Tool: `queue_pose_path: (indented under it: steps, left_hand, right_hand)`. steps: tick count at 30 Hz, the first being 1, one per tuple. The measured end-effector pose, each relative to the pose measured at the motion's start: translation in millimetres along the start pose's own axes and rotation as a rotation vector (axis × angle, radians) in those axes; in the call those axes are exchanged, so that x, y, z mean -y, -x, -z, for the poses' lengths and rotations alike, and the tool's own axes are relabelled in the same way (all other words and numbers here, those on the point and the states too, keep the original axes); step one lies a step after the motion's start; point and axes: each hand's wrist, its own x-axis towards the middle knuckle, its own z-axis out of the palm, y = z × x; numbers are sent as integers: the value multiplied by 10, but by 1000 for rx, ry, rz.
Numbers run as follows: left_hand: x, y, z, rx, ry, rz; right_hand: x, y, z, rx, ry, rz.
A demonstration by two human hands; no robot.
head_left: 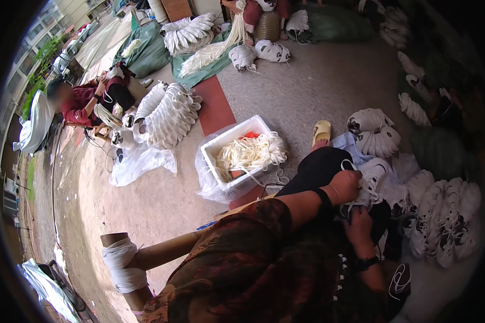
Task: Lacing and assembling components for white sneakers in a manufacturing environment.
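A white shoe (377, 175) lies over my dark-trousered lap, with a white shoelace (368, 186) looping over its front. At the shoe's near side, my left hand (344, 187) is closed on the shoelace; a loop sticks up past its fingers. My right hand (359, 225) is just below it, its fingers closed at the dark opening of the shoe. The shoe partly hides the fingertips of both hands.
A white foam box (210, 157) of loose shoelaces stands left of my leg. White shoes (444, 215) lie stacked at right, with more bundles (167, 116) further left. A co-worker (83, 105) sits at far left; another person's legs (251, 16) show at the top.
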Motion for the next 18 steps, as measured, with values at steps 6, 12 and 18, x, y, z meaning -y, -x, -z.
queue_pose_path:
  steps: [6, 12, 18]
  left_hand:
    - [-15, -58, -26, 105, 230, 19]
    - [223, 35, 340, 99, 881, 114]
    - [-76, 42, 49, 442, -99, -742]
  right_hand:
    - [-40, 105, -206, -105, 127, -83]
    - [-607, 103, 310, -439, -1083, -378]
    - [-675, 243, 691, -813, -1476, -327]
